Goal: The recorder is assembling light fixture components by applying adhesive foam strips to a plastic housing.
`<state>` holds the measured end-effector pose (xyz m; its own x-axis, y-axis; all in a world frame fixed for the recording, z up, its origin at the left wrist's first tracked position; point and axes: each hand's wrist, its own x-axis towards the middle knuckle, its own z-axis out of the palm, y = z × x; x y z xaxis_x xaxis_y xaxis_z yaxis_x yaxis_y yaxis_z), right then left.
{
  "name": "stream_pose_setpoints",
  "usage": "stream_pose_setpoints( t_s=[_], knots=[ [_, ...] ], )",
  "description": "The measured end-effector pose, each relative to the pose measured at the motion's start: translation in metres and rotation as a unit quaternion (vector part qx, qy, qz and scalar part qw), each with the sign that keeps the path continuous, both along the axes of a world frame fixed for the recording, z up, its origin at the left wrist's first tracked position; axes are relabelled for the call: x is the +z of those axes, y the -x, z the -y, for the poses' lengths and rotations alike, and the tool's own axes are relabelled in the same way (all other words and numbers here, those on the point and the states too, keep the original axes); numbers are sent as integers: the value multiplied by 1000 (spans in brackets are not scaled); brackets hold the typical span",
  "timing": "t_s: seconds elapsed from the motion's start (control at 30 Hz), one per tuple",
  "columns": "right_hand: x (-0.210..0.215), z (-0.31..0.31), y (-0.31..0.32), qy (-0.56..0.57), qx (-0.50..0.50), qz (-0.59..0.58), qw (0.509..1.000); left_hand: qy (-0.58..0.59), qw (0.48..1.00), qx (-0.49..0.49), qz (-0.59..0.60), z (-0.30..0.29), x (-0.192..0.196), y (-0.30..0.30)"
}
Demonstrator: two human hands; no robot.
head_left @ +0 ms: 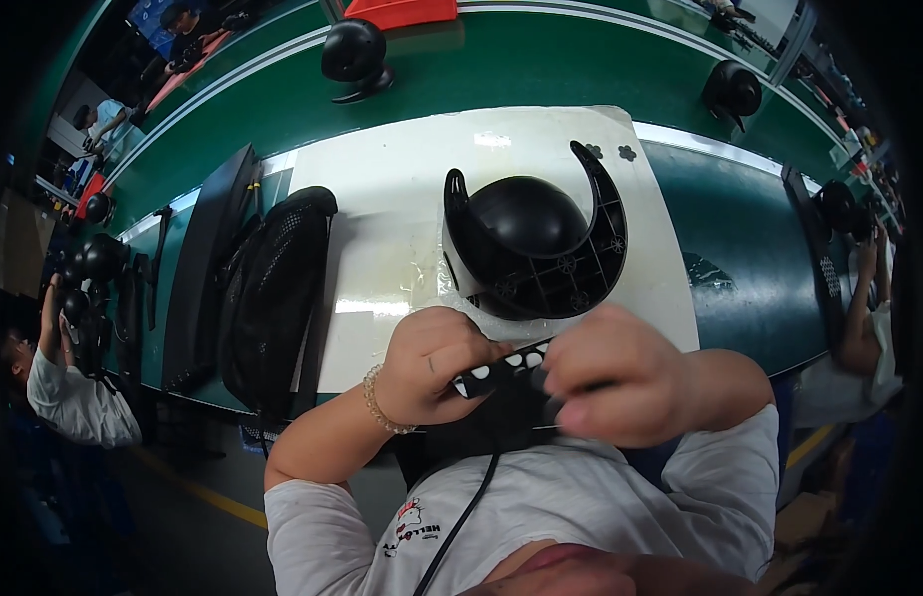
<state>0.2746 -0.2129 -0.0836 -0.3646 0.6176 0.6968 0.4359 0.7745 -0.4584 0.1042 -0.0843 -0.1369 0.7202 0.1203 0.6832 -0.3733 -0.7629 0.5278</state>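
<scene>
My left hand [427,368], with a beaded bracelet at the wrist, grips a black strip with white rounded pads [516,360] along it, close to my chest. Curled and a little blurred, my right hand [620,377] is closed at the strip's right end. Whatever its fingers pinch there is hidden. Beyond my hands a black plastic shell [526,217] rests on the white mat. It has a round dome in the middle and a crescent-shaped piece with two upturned horns and a ribbed face.
The white mat [382,209] covers the green bench. Black mesh parts [283,288] and a long black panel [208,268] lie at the left. Further shells [353,52] stand on the green belt beyond, near a red tray [402,12]. Co-workers [79,387] sit on both sides.
</scene>
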Motion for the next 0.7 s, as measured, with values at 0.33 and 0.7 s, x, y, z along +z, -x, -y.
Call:
stream_pose_setpoints(
  t_s=[0.33, 0.7],
  knots=[
    [6, -19, -35, 143, -119, -169, 968, -20, 995, 59, 77, 4, -6, -5],
    [-2, -20, -28, 84, -160, -57, 982, -75, 996, 40, 35, 0, -4, -2]
  ],
)
